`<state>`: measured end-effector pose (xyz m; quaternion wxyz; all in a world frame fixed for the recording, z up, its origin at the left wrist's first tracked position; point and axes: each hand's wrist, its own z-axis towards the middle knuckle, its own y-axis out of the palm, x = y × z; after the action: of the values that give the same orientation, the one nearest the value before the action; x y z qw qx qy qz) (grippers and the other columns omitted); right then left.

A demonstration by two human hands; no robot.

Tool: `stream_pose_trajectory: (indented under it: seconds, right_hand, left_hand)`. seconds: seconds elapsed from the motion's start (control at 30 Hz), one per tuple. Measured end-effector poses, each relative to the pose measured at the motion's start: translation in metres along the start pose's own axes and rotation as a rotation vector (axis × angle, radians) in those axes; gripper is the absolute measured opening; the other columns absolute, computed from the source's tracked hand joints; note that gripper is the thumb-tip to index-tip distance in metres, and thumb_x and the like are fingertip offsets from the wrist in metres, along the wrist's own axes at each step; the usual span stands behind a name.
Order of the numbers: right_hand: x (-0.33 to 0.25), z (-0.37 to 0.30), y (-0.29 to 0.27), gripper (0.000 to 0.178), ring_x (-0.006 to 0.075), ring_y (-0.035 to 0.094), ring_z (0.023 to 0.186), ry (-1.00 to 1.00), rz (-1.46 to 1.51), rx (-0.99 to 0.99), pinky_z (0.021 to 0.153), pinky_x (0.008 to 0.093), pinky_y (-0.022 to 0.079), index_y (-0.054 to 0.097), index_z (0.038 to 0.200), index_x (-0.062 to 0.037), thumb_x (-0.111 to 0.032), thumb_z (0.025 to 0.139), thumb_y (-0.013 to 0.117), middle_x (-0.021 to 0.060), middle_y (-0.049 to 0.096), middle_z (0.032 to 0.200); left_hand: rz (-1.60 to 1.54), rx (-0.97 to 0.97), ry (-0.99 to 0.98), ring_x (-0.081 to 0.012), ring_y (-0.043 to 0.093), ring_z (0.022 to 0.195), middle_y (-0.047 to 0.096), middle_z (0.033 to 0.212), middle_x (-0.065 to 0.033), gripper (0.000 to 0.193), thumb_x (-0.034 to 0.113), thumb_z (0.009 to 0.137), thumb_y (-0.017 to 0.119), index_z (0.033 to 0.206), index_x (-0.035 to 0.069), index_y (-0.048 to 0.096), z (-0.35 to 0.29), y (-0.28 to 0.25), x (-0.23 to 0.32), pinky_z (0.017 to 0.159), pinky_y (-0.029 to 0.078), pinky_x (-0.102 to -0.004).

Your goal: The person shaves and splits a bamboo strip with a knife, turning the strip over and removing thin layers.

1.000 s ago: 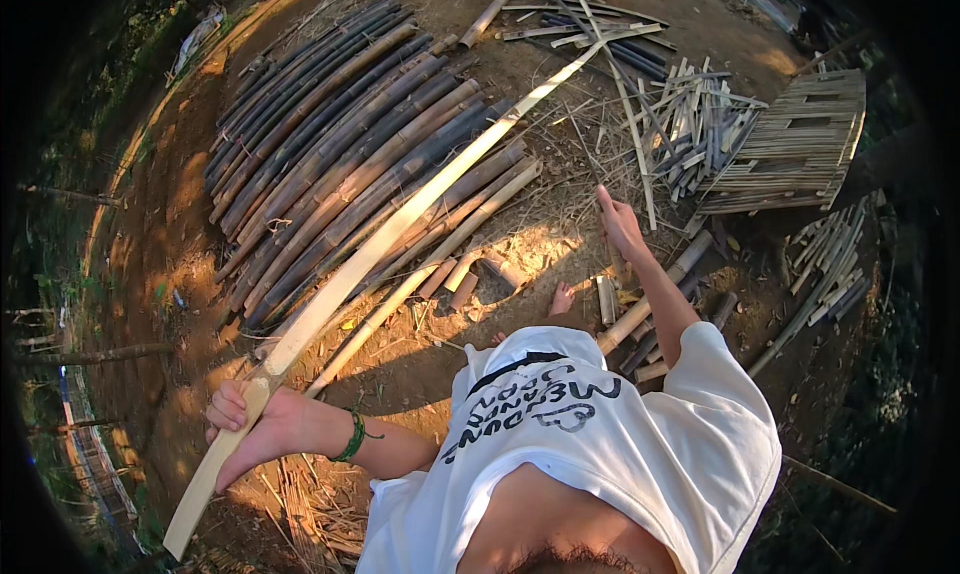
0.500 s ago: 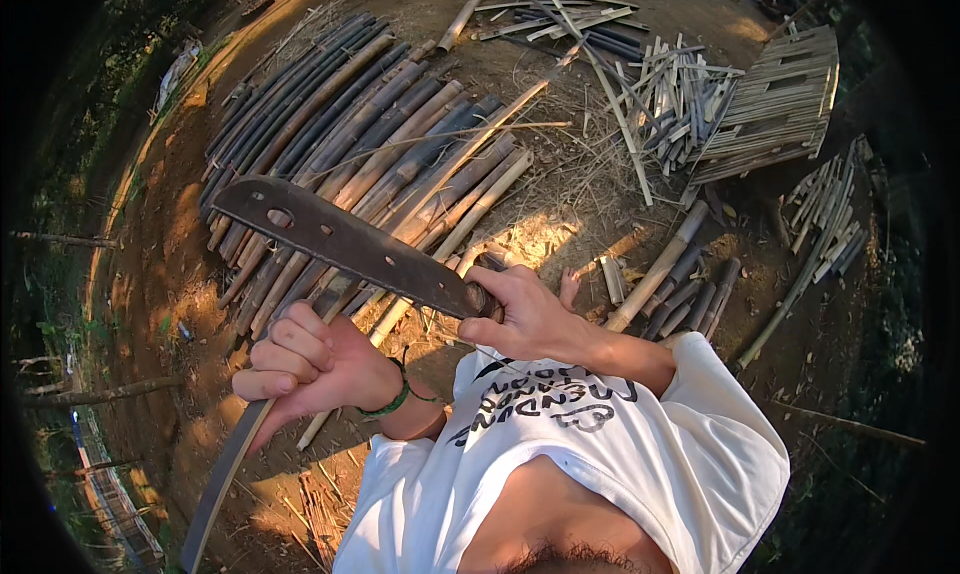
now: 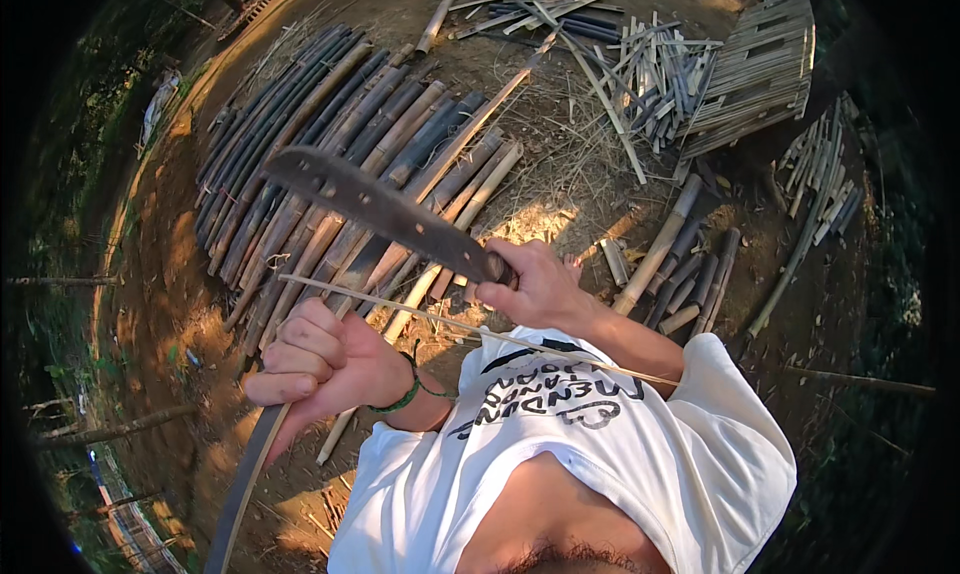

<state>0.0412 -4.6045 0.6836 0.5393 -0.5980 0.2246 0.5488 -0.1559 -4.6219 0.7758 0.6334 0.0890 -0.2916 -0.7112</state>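
My right hand [image 3: 540, 286] grips the handle of a machete [image 3: 400, 219], its broad dark blade with several holes pointing up and left over the bamboo pile. My left hand [image 3: 320, 359] is closed around a long, narrow bamboo strip [image 3: 240, 484], dark on one face and pale along the edge, which runs down past the lower edge of the picture. A thin pale bamboo sliver [image 3: 480, 329] crosses from above my left hand to my right sleeve, in front of my white shirt. Whether it touches anything, I cannot tell.
Bamboo poles [image 3: 330, 104] lie in a large pile ahead and left. Cut strips [image 3: 665, 74] and a slatted bamboo panel [image 3: 750, 74] are at the far right. Short bamboo lengths [image 3: 690, 274] lie beyond my right forearm. Pale shavings [image 3: 560, 164] litter the dirt ground.
The machete and my right hand have moved slightly right and up. A thin sliver seen over the pile before is gone from there; one now crosses before my shirt. My left hand keeps its grip.
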Motion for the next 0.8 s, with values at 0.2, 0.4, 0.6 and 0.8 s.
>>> stream_pose_trajectory:
  seconds: [0.2, 0.4, 0.6, 0.8]
  right_hand:
    - [0.072, 0.017, -0.008, 0.068, 0.0184, 0.046, 0.051, 0.313, 0.081, 0.123, 0.051, 0.0402, 0.038, 0.062, 0.085, 0.0039, -0.062, 0.094, 0.051, 0.0091, 0.048, 0.055]
    - [0.076, 0.026, 0.001, 0.054, 0.0275, 0.054, 0.048, 0.035, 0.062, 0.070, 0.051, 0.0412, 0.041, 0.060, 0.087, 0.0008, -0.053, 0.089, 0.062, 0.0120, 0.050, 0.053]
    - [0.167, 0.073, -0.036, 0.072, 0.0173, 0.050, 0.049, 0.432, -0.053, 0.094, 0.049, 0.0402, 0.040, 0.064, 0.077, 0.0012, -0.067, 0.095, 0.046, 0.0040, 0.050, 0.052]
    - [0.189, 0.099, -0.060, 0.056, 0.0240, 0.050, 0.046, 0.025, -0.182, 0.065, 0.051, 0.0429, 0.043, 0.064, 0.087, -0.0019, -0.057, 0.093, 0.056, 0.0085, 0.047, 0.051]
  left_hand:
    - [0.058, -0.050, 0.016, -0.0049, 0.021, 0.039, 0.026, 0.050, 0.0054, 0.064, 0.071, 0.097, 0.025, 0.072, 0.014, 0.039, -0.009, -0.002, -0.002, 0.041, 0.017, -0.0212]
    - [-0.002, 0.065, -0.035, -0.0069, 0.019, 0.042, 0.023, 0.052, 0.0051, 0.067, 0.074, 0.095, 0.024, 0.069, 0.014, 0.036, 0.003, -0.007, -0.002, 0.046, 0.019, -0.0250]
    - [-0.074, 0.056, -0.097, -0.0064, 0.019, 0.043, 0.022, 0.052, 0.0055, 0.068, 0.076, 0.093, 0.028, 0.066, 0.014, 0.035, 0.000, -0.009, -0.016, 0.047, 0.020, -0.0243]
    - [0.086, 0.179, -0.004, -0.0056, 0.018, 0.042, 0.021, 0.053, 0.0062, 0.061, 0.069, 0.097, 0.035, 0.069, 0.015, 0.035, 0.024, -0.005, -0.006, 0.046, 0.019, -0.0227]
